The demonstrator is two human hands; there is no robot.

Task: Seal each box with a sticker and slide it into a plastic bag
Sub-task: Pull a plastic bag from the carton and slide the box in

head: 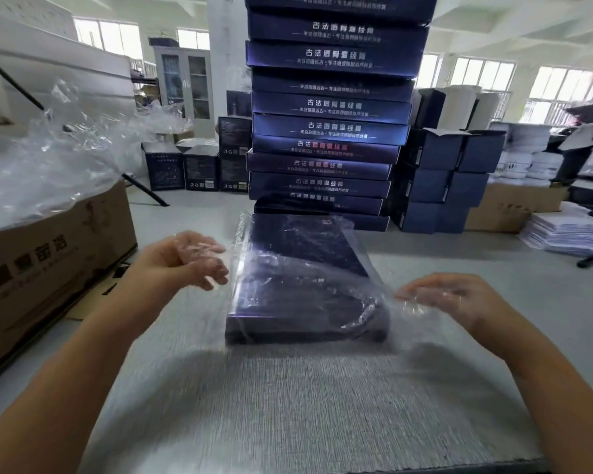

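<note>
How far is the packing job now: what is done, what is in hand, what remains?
Done: the dark box lies mostly inside the clear plastic bag; its sticker cannot be seen. In hand: the left hand and right hand touch the bag's film at either side; the grip is blurred. Left: perhaps the tall stack of boxes behind, though I cannot tell whether those are bagged.

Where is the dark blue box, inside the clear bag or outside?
Inside: the clear plastic bag covers the top and sides of the flat dark blue cardboard box.
</note>
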